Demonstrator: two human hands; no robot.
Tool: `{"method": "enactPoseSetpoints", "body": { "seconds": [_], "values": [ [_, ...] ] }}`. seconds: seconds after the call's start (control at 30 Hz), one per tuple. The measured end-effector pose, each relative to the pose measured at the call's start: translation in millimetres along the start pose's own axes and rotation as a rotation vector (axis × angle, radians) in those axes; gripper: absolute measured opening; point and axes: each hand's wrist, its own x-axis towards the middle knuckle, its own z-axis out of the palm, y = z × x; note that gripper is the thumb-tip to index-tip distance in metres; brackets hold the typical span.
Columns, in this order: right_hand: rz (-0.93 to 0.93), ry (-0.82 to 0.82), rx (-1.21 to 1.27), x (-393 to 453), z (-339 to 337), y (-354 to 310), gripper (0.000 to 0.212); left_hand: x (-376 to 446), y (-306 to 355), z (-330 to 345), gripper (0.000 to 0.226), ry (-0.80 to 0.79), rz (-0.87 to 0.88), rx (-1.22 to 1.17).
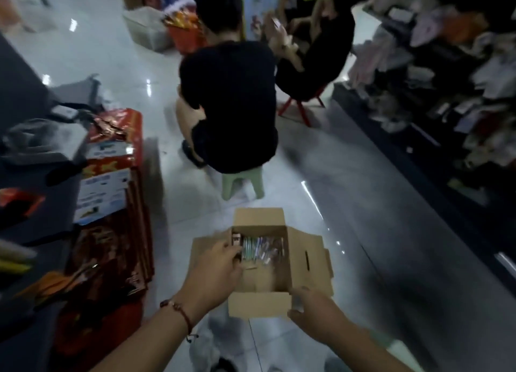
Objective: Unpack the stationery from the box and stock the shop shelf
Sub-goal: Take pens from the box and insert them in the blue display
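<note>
The unpacking step is in hand: the cardboard box (268, 262) sits open on the tiled floor in the lower centre of the frame, flaps folded out, and the stationery (261, 248), a loose row of wrapped pen-like items, lies against its far inner wall. The left hand (216, 262) reaches over the left flap into the box, fingers curled around a small dark packet (236, 241) at the left end of that row. The right hand (310, 306) rests at the near right corner of the box, fingers bent over the near flap; whether it truly grips the flap I cannot tell. The next move likely calls for lifting the packet clear and carrying it to the shop shelf (446, 98) at the upper right. The pictures are too blurred for any writing to be read, even on the white labels (104, 188) at left.
</note>
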Motion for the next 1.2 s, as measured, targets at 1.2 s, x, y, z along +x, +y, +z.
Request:
{"method": "enactPoseSetpoints", "body": {
  "seconds": [1.2],
  "values": [
    [0.646, 0.33, 0.573, 698, 357, 226, 0.027, 349, -338, 574, 0.027, -0.149, -0.209, 0.033]
  ]
}}
